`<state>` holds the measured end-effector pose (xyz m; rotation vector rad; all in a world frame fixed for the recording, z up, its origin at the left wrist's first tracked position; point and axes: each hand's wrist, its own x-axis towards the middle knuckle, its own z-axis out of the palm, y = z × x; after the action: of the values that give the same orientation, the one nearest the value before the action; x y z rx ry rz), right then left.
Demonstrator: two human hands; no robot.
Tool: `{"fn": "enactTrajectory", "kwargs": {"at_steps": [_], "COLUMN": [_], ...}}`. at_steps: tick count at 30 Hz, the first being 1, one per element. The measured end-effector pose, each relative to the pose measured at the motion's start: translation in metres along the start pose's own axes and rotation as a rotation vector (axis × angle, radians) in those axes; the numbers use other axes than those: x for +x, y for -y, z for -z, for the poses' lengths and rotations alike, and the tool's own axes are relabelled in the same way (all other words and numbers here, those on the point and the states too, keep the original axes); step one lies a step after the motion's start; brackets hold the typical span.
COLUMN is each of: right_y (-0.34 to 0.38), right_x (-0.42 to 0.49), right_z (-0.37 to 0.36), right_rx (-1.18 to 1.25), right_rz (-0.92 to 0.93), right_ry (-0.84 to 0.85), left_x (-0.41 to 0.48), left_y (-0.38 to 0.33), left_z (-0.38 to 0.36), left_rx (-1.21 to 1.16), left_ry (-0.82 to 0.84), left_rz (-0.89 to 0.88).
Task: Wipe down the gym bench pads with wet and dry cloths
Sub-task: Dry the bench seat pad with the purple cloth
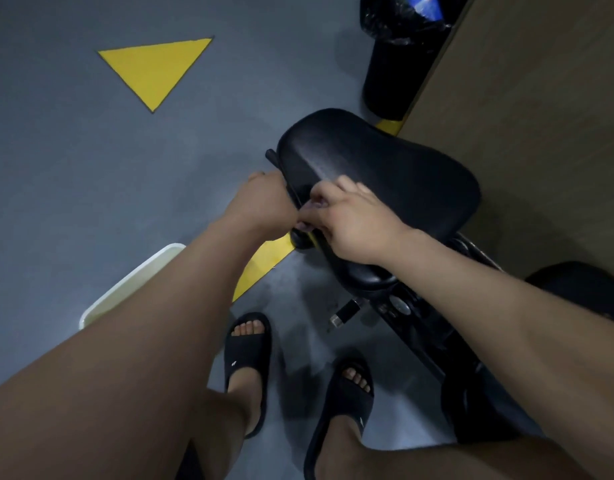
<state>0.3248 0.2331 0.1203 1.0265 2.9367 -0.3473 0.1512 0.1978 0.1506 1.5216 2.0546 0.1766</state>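
As left hand (pixel 264 199) and right hand (pixel 354 220) crowd pad (pixel 395 168) edge, grips unreadable | risk: sidestep could tip tub (pixel 132 282).

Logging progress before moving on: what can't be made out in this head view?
- Head view: what, if anything, the left hand and right hand grip at the edge of the bench pad; the hands themselves hide it.
- Head view: white tub, contents covered by the left forearm.
- Head view: black bin, top cut off by the upper edge.
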Motion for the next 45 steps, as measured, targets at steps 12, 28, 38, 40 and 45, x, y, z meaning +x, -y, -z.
{"fn": "enactTrajectory", "kwargs": {"at_steps": [12, 28, 38, 40, 45], "right_y": [-0.041, -0.034, -0.036, -0.035, -0.036], "right_x": [-0.063, -0.039, -0.037, -0.037, -0.037], "right_z": [0.006, -0.023, -0.030, -0.031, -0.032], "right_rx": [0.206, 0.014, 0.020, 0.018, 0.016], "right_rz": [-0.370, -0.659, -0.659, -0.654, -0.659], "right_ry": [-0.308, -0.539, -0.617, -0.613, -0.623], "left_x": [-0.009, 0.059, 0.115, 0.092, 0.057], "left_y": [-0.019, -0.028, -0.018, -0.005, 0.008], "left_z": [-0.041, -0.051, -0.018, -0.032, -0.042], "left_rx": [-0.327, -0.026, 0.161, 0.231, 0.376], "left_ry": [-0.042, -0.405, -0.336, -0.250, -0.164], "left_rz": [-0.075, -0.165, -0.224, -0.337, -0.460]}}
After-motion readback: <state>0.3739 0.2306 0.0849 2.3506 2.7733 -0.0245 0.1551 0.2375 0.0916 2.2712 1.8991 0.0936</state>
